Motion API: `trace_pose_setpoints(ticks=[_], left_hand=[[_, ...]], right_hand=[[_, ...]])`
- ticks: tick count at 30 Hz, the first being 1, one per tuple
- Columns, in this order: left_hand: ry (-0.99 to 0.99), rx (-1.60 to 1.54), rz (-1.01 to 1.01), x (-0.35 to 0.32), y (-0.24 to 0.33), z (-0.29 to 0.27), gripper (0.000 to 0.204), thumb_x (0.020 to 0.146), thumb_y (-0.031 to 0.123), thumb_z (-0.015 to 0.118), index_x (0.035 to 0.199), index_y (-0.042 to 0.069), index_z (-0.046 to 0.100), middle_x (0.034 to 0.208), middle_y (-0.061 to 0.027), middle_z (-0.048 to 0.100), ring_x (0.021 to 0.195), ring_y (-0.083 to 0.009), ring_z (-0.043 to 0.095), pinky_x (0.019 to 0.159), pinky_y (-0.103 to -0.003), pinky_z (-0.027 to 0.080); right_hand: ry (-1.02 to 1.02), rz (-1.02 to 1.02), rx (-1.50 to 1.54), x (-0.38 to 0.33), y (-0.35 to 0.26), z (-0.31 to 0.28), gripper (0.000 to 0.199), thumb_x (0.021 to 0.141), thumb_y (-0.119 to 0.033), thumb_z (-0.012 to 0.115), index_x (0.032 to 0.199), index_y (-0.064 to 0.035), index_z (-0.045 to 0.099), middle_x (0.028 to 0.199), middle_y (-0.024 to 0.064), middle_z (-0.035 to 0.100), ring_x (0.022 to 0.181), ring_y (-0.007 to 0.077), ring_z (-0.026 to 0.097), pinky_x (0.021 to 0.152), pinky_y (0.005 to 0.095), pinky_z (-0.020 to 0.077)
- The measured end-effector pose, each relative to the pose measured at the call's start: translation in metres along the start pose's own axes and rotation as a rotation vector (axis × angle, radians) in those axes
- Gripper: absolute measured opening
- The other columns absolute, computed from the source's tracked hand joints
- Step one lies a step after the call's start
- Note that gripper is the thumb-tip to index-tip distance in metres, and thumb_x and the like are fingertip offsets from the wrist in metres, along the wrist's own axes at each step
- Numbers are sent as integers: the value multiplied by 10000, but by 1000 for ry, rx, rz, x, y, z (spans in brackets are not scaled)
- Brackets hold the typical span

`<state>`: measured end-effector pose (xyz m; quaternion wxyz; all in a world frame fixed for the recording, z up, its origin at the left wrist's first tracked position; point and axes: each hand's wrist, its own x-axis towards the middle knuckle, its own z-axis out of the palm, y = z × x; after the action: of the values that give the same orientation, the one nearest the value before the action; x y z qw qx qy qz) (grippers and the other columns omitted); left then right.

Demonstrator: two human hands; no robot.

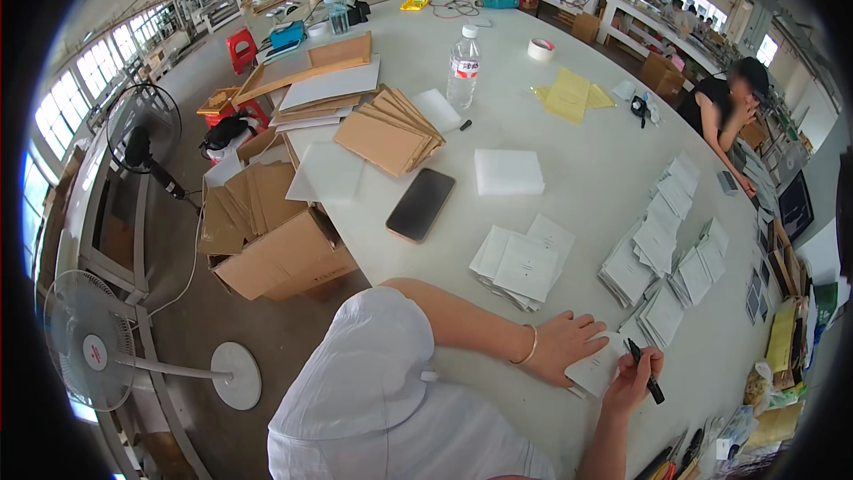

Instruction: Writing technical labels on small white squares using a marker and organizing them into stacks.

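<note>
My left hand [570, 348] lies flat with its fingers spread, pressing on the edge of a small white card or envelope [598, 372]. In my right hand [633, 384] is a black marker pen [656, 387], gripped between thumb and fingers over the right side of that white piece. Beyond my left hand sits a loose pile of similar white pieces [526, 265]. Further right, several overlapping stacks of them [653, 244] run away from me across the table, some close past my right hand.
On the white table [400, 289] lie a phone [421, 204], a white foam block [509, 172], and cardboard pieces [386, 133]. A water bottle [464, 69] and tape roll [540, 50] stand farther off. Tools [680, 453] lie at the lower right. Another person [724, 111] sits at the right edge.
</note>
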<state>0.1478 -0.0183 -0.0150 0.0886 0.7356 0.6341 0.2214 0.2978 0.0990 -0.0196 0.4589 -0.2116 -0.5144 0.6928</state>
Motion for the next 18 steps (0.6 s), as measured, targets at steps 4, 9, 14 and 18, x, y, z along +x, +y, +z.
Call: trace_pose_setpoints(ticks=[4,9,14,18], left_hand=[[45,-42,48,1,-4,1,884,600,471,710,1268,-12,390,1303,-218,367,1211,-352,347,908,-455,342],[155,-31,-35,-1,-13,2,908,590,521,714,1258,-12,406,1315,-196,373,1240,-370,322,980,-471,286],[107,-123,-21,8,-18,-2,814,622,446,712,1221,-27,426,1266,-160,400,1232,-324,314,984,-450,273],[156,-118,-19,8,-13,2,800,579,377,760,1204,-5,439,1246,-135,420,1181,-316,373,961,-440,306]], right_hand=[[35,23,-108,-2,1,-11,80,833,-129,559,841,-111,482,700,-39,404,560,50,384,505,190,328],[-71,93,-429,5,8,0,129,842,-84,562,737,-66,489,671,-36,438,605,51,385,548,213,359],[-124,-145,-664,5,7,6,211,836,-84,598,666,-22,489,572,6,473,541,65,393,497,234,341],[-136,-98,-637,1,6,0,226,841,-90,595,659,-21,480,576,15,477,536,70,384,486,240,331]])
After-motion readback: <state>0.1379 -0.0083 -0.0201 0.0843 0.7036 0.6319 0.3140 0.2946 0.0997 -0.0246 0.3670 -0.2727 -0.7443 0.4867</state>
